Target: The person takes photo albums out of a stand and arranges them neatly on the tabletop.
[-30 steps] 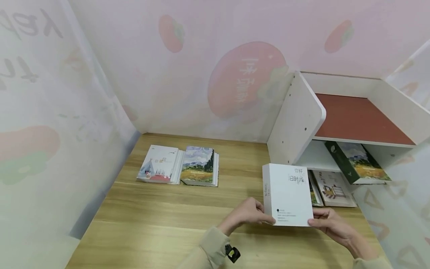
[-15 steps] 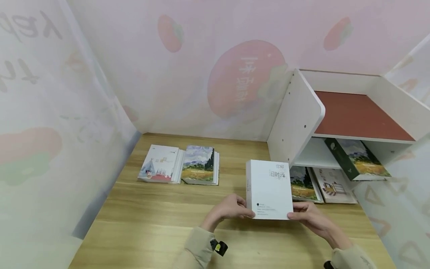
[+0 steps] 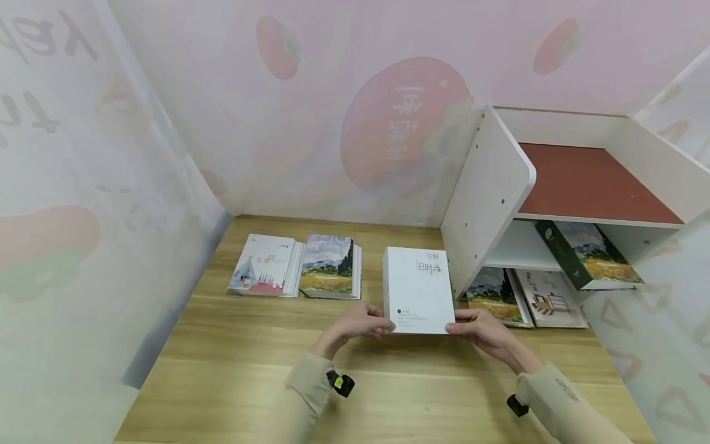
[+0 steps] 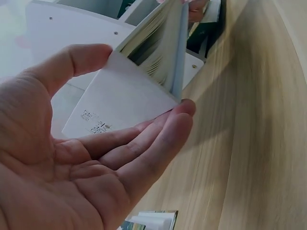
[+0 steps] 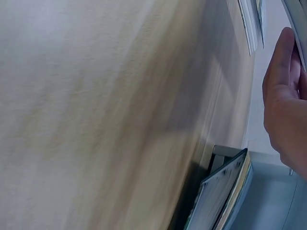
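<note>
1. Both hands hold the white book (image 3: 418,290) by its near corners: the left hand (image 3: 357,322) pinches the left corner, the right hand (image 3: 481,330) the right one, each thumb at the cover's near edge.

2. Over the last second the grip has moved leftward, away from the shelf (image 3: 490,203) on its right. The white book is now between that shelf and the landscape-cover book (image 3: 326,268), which lies left of the grip, with the tent-cover book (image 3: 261,262) beyond it.

3. That uncovers what the white book was masking: the low landscape book (image 3: 492,296), just past the right fingers, shows far more fully, beside the low house-picture book (image 3: 549,299). The carry across the table (image 3: 421,401) looks well under way, and the hold stays two-handed.

4. The left wrist view adds what the head view hides — the pages (image 4: 158,52), slightly fanned, and a narrow white face spanned between left thumb and fingertips, with small printed marks (image 4: 96,122) on it.

5. The right wrist view catches the right fingers against the book, which is mostly cut off; the thumb's contact I cannot tell there. The hand stands apart from the table, so the book is probably lifted.
</note>
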A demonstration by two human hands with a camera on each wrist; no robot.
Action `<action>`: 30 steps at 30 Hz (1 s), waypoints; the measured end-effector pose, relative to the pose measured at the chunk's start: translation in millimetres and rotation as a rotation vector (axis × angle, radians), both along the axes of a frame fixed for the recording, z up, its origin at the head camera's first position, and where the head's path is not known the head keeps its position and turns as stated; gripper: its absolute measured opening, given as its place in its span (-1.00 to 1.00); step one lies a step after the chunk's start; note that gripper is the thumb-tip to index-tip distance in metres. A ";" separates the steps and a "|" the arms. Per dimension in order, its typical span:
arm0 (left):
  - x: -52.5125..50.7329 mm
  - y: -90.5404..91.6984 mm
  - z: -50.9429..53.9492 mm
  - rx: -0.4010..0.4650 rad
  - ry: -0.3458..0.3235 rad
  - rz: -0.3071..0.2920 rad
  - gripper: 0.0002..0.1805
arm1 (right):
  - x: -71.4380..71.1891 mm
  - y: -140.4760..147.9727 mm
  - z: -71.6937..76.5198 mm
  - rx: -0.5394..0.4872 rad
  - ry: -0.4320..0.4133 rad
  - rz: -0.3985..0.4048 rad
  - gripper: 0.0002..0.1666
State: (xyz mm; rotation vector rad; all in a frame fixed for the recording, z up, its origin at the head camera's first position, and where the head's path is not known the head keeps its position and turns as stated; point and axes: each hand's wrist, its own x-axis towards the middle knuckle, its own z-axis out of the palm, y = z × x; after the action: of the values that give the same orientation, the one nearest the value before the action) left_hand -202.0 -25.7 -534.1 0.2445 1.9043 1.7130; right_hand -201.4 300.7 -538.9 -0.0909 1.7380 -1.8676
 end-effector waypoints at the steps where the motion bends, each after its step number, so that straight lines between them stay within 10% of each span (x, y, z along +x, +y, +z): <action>1: -2.4 -1.5 0.1 -0.005 0.000 0.000 -0.76 | -2.8 -1.5 0.4 0.000 -0.003 -0.002 -0.58; 30: -40.0 -26.9 -4.1 0.018 0.068 -0.062 -0.56 | -24.8 -23.0 7.7 -0.087 -0.056 -0.079 -0.64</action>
State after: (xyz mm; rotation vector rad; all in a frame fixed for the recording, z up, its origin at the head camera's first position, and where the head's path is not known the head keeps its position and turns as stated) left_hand -242.0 -52.5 -538.3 0.3693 1.9098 1.7013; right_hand -226.2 277.7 -531.2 -0.0036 1.6447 -1.9845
